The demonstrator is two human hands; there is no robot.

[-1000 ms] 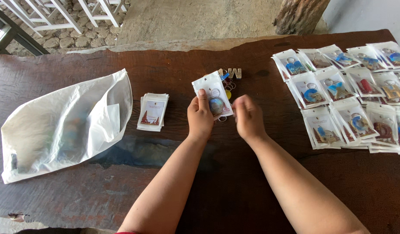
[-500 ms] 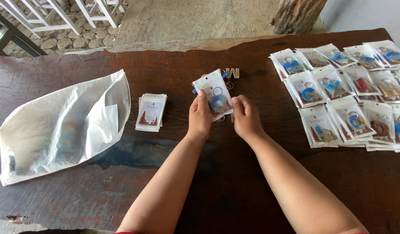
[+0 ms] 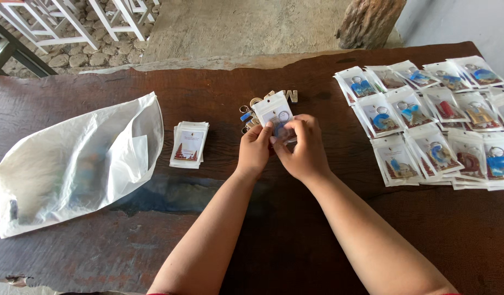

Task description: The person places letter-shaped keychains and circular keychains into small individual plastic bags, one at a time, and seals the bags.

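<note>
Both hands pinch one small clear keychain pouch (image 3: 277, 114) at worktop (image 3: 219, 82) centre: left hand (image 3: 254, 148) and right hand (image 3: 302, 147) clamped on its lower edge. Loose keychains (image 3: 247, 116) at ten o'clock could snag; the slick plastic might slip.

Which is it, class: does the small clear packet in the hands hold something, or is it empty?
It holds something: a round blue keyring shows through the packet, pinched by the left hand and right hand.

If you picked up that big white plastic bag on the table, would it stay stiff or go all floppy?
Probably floppy: the white plastic bag lies crumpled and creased on the table. It likely feels light, since it looks thin and partly see-through. Its smooth surface might be a bit slippery.
</note>
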